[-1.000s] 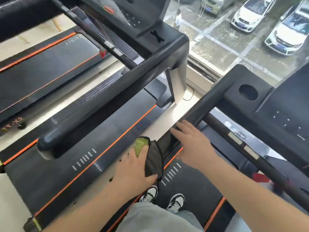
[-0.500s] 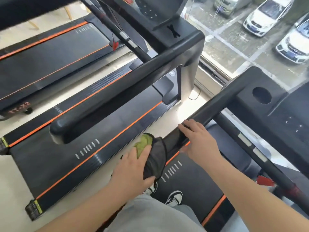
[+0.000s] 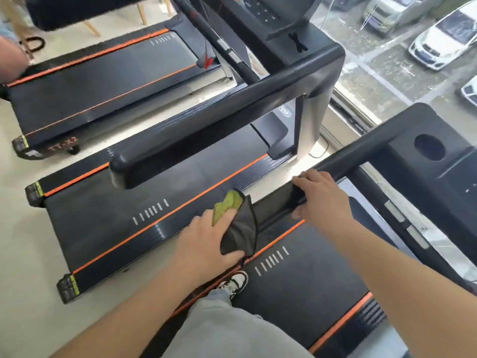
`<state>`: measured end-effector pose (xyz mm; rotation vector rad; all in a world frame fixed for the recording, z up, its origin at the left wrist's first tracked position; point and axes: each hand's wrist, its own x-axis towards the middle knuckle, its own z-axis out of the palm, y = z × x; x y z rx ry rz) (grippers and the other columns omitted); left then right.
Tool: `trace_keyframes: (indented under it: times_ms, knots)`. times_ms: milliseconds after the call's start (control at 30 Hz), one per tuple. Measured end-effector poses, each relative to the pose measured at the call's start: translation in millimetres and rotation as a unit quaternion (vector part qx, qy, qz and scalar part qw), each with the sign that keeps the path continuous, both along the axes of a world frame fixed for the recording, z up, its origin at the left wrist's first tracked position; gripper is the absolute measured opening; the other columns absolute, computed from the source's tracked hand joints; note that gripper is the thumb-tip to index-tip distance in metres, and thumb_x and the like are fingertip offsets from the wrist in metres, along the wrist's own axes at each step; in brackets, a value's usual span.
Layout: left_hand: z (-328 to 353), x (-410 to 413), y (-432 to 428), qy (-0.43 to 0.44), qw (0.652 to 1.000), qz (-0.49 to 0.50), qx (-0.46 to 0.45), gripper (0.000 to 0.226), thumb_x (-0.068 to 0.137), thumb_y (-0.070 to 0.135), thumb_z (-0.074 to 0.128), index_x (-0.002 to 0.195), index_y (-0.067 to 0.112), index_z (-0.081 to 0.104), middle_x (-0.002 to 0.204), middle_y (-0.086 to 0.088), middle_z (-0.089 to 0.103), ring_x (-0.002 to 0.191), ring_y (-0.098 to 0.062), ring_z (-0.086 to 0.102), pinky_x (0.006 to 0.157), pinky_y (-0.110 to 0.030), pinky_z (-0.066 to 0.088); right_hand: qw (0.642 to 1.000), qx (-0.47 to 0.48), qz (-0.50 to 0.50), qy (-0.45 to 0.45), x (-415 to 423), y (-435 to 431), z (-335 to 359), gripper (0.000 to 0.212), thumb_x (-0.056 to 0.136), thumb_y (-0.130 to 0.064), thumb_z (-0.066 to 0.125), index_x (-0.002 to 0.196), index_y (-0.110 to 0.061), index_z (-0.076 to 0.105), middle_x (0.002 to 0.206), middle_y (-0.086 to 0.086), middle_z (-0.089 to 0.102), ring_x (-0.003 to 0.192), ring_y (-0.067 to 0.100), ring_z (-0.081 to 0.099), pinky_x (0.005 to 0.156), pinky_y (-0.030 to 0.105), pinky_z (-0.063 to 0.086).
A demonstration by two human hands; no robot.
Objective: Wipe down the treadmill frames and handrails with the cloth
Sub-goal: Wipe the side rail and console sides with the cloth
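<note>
1. my left hand (image 3: 206, 241) holds the grey-and-green cloth (image 3: 240, 228) against the near end of the black handrail (image 3: 361, 151).
2. my right hand (image 3: 325, 200) grips that handrail just beyond the cloth.
3. my shoe (image 3: 236, 281) stands on the treadmill belt (image 3: 309, 280) below.

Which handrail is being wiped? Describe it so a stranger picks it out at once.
Start at the window, then take the treadmill the person stands on, with a round hole in its console. Its handrail runs back toward the person. Unlike the bare neighbouring handrail, it has the right hand gripping it and the left hand holding a grey-green cloth at its end.
</note>
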<state>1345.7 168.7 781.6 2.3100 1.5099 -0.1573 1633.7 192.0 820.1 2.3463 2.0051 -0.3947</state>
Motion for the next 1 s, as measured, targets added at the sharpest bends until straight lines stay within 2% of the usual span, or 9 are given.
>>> trace_keyframes:
  times_ms: [133,333,433,533,667,733,867,933,1000]
  knots:
    - [-3,-50,-31,-0.027,0.997,0.073,-0.011,0.096,0.073,0.091,0.047,0.155,0.042,0.032,0.134,0.002,0.047,0.121,-0.024,0.051,0.096,-0.042,0.052,1.0,0.007,0.008,0.005,-2,-4,-2,0.079,0.063,-0.03,0.094,0.134,-0.022,0.061,0.127,-0.006,0.053,0.128,0.02,0.038,0.079,0.04,0.054]
    - [9,44,30,-0.012,0.989,0.095,-0.11,0.095,0.077,0.098,0.019,0.15,0.039,0.038,0.141,-0.007,0.051,0.126,-0.038,0.055,0.102,-0.052,0.048,0.999,-0.003,0.034,-0.016,-9,-5,1,0.081,0.07,-0.032,0.091,0.142,-0.018,0.055,0.139,0.0,0.049,0.139,0.023,0.033,0.095,0.042,0.051]
    - [8,42,11,0.0,0.997,0.063,-0.053,0.084,0.087,0.09,0.025,0.154,0.04,0.03,0.138,-0.007,0.049,0.124,-0.036,0.053,0.101,-0.052,0.048,0.998,-0.028,0.049,-0.039,-11,-6,8,0.082,0.072,-0.043,0.087,0.141,-0.019,0.051,0.142,-0.002,0.046,0.143,0.021,0.029,0.098,0.043,0.051]
    - [2,-11,-12,-0.028,0.998,0.053,0.001,0.075,0.089,0.083,0.037,0.154,0.046,0.028,0.139,0.001,0.047,0.126,-0.028,0.051,0.099,-0.046,0.049,0.997,-0.045,0.05,-0.03,-7,-7,16,0.086,0.077,-0.049,0.083,0.15,-0.024,0.043,0.15,-0.006,0.039,0.149,0.018,0.023,0.097,0.044,0.051]
    - [-7,-76,-35,-0.085,0.987,0.099,-0.095,0.086,0.084,0.082,0.052,0.157,0.045,0.027,0.143,0.013,0.044,0.131,-0.017,0.051,0.101,-0.037,0.048,0.999,-0.025,0.033,0.005,-2,-9,14,0.078,0.081,-0.042,0.084,0.148,-0.025,0.049,0.148,-0.007,0.043,0.144,0.015,0.028,0.097,0.041,0.051]
    - [-11,-79,-29,-0.099,0.978,0.108,-0.147,0.09,0.079,0.086,0.049,0.156,0.044,0.029,0.141,0.015,0.043,0.13,-0.014,0.051,0.104,-0.039,0.047,1.0,-0.005,0.02,0.022,-2,-8,10,0.076,0.078,-0.039,0.086,0.145,-0.025,0.054,0.143,-0.007,0.047,0.139,0.016,0.033,0.094,0.038,0.05]
    - [-5,-22,34,-0.097,0.965,0.057,-0.235,0.08,0.078,0.096,0.027,0.145,0.053,0.043,0.141,0.013,0.05,0.133,-0.015,0.051,0.111,-0.041,0.042,1.0,-0.002,0.024,-0.002,1,-5,10,0.076,0.073,-0.048,0.087,0.141,-0.029,0.058,0.139,-0.01,0.052,0.134,0.017,0.04,0.095,0.036,0.048]
    - [1,17,60,-0.11,0.954,0.021,-0.278,0.079,0.084,0.091,0.032,0.153,0.051,0.034,0.152,0.007,0.043,0.144,-0.022,0.043,0.117,-0.037,0.033,0.999,-0.007,0.037,-0.011,1,-2,12,0.081,0.073,-0.052,0.086,0.146,-0.03,0.056,0.144,-0.01,0.052,0.138,0.018,0.039,0.101,0.035,0.045]
    - [4,36,64,-0.162,0.942,0.013,-0.292,0.075,0.095,0.076,0.043,0.16,0.046,0.024,0.16,0.01,0.034,0.151,-0.019,0.033,0.114,-0.027,0.024,0.999,-0.013,0.034,0.002,1,-2,13,0.084,0.075,-0.052,0.085,0.15,-0.032,0.052,0.15,-0.013,0.047,0.142,0.015,0.034,0.103,0.036,0.046]
